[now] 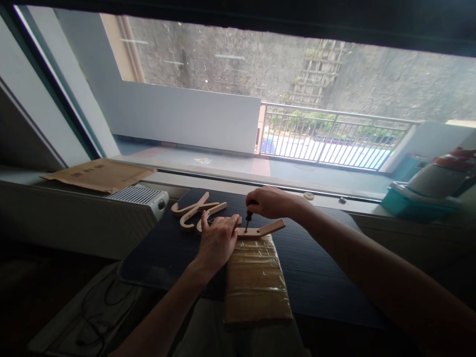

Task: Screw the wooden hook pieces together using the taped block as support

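My right hand [269,202] is closed round the dark handle of a screwdriver [249,216], which points down. Its tip meets a hole in a pale wooden hook [271,227] with an angled end. Pressing on the left part of that same hook, my left hand [220,238] has its fingers bent over the wood. The hook lies across the far end of a tape-wrapped cardboard block [256,282]. More wooden hooks [191,210] lie to the left, partly hidden behind my left hand.
A dark table [316,258] carries the work, beneath a window. Left of it stand a radiator [137,198] and a brown envelope [100,173]. A tape roll [308,196] sits on the sill. At the right is a teal box [409,201]; cables [92,317] lie low at left.
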`<state>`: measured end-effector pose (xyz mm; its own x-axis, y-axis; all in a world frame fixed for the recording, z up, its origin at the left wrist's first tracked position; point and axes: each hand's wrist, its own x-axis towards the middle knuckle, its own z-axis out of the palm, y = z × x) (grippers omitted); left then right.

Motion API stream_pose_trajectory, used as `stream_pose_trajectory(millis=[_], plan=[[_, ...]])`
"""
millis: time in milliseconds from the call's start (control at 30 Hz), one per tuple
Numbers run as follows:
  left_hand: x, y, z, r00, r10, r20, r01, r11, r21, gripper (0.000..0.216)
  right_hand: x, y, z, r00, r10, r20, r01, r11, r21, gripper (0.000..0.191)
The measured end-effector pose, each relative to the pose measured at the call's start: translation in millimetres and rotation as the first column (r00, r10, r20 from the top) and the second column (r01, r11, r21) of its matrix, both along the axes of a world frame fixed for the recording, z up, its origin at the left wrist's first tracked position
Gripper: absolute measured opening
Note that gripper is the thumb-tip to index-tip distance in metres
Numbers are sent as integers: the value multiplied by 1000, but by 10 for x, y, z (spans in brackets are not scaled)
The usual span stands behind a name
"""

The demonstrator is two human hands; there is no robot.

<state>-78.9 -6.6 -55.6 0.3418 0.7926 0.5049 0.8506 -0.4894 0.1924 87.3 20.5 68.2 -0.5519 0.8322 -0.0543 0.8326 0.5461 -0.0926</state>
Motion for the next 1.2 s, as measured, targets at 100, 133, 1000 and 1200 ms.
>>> stream_pose_trajectory(millis=[100, 133, 1000, 1200], plan=[[4, -2, 4, 1000, 6, 0, -6, 1000, -4, 32, -6, 2, -32, 999, -48, 2, 48, 999, 12, 25], [6, -4, 9, 1000, 7, -2, -7, 1000, -6, 32, -8, 1, -37, 998, -62, 5, 61, 998, 23, 26], [-1, -19, 23, 1000, 15, -8, -15, 1000, -9, 29, -31, 31, -60, 999, -44, 25, 42, 997, 66, 28], [-6, -33, 41, 1000, 13, -7, -13, 1000, -18, 29, -2, 16, 17, 996, 92, -17, -92, 996, 0, 28]])
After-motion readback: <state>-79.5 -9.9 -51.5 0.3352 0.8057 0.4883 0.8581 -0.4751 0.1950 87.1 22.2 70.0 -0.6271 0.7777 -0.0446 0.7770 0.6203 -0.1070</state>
